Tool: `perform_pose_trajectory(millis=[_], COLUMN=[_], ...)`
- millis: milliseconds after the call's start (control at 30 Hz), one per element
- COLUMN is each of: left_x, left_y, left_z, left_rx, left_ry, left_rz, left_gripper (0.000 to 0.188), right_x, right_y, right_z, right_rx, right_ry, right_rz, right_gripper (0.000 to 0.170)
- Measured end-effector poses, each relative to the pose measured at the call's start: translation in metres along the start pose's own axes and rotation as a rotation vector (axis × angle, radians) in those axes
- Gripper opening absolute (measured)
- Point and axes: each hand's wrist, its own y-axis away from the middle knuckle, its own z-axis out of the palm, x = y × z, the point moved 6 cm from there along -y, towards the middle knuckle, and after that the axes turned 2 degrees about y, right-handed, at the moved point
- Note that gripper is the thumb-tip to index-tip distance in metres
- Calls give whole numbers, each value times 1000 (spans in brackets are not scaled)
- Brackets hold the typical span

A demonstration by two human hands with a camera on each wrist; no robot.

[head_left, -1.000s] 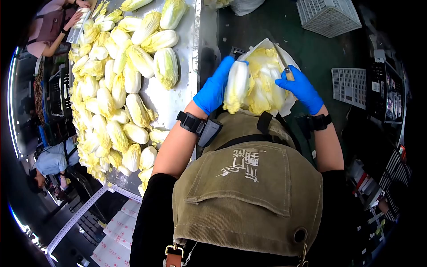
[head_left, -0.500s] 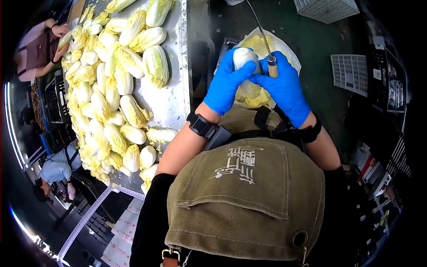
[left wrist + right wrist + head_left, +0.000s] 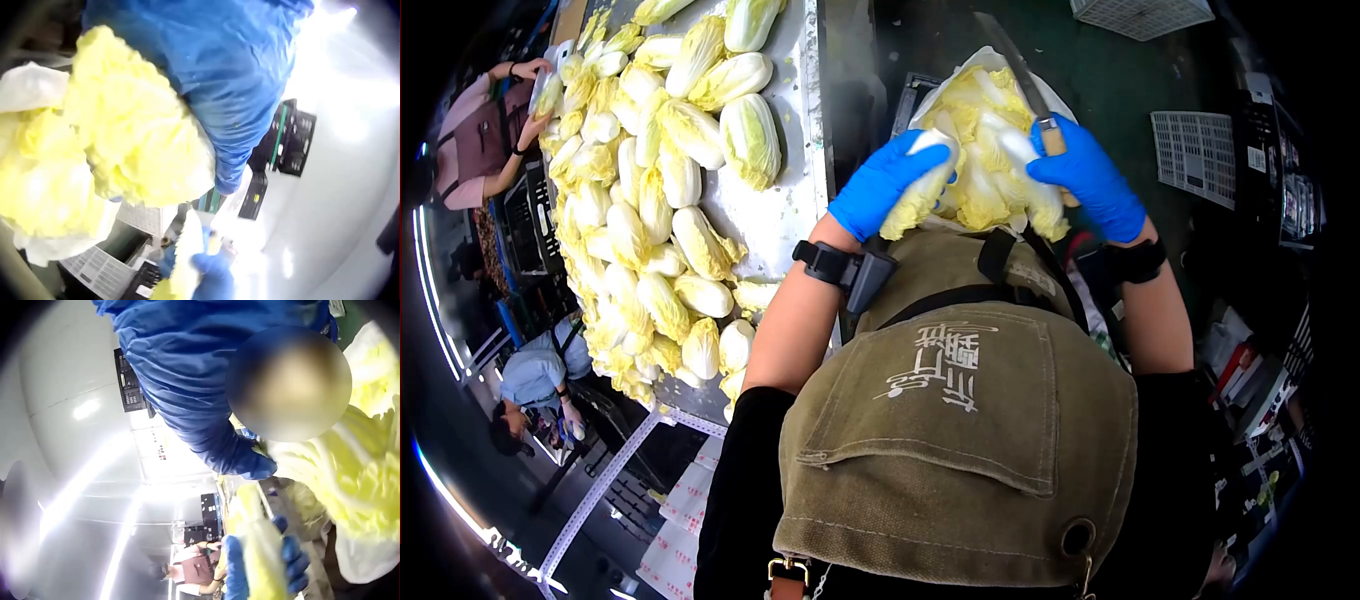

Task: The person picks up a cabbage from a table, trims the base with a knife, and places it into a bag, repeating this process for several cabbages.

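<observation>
In the head view, the blue-gloved left hand (image 3: 888,182) grips a pale cabbage piece (image 3: 918,195), leafy end down. To its right, the right hand (image 3: 1092,180) holds a knife (image 3: 1022,72) by its wooden handle, blade pointing up and away, and another cabbage piece (image 3: 1040,198) beneath its fingers. Between the hands lie yellow cabbages (image 3: 982,185) in a white-lined container (image 3: 1050,95). The left wrist view shows the left glove (image 3: 231,75) around a leafy piece (image 3: 134,134). In the right wrist view, the right glove (image 3: 187,387) is against pale leaves (image 3: 337,469).
A metal table (image 3: 795,140) on the left bears a large pile of cabbages (image 3: 665,200). White crates stand at the upper right (image 3: 1140,12) and right (image 3: 1195,155). Two other people are at the far left, one in pink (image 3: 472,150), one in blue (image 3: 540,375).
The hands came together around one upright cabbage, then moved apart, each now with a piece. The knife has stayed in the right hand. The view has shifted slightly.
</observation>
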Motion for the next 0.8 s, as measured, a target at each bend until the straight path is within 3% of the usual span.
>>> perform_pose_trajectory(millis=[67,167,200,367,467,800], left_x=[-1,6,10,16,15,19], left_y=[6,17,17,18,14,12], left_z=[-3,11,14,26,30,35], left_rx=[-82,-138,-135,-52,-61,-141], left_ry=[174,314,275,140,102,-4], left_rz=[-67,18,56,99,138,163], left_gripper=[45,50,51,43,38,38], right_x=[16,23,14,-50,-60,-58], right_y=[-3,-4,5,39,46,50], right_z=[-16,-21,-17,22,33,37], right_rx=[30,111,197,105,113,46], right_ry=[104,574,644,816,829,984], right_rz=[-38,-124,-237,-243,-385,-380], right_gripper=[23,26,30,27,18,17])
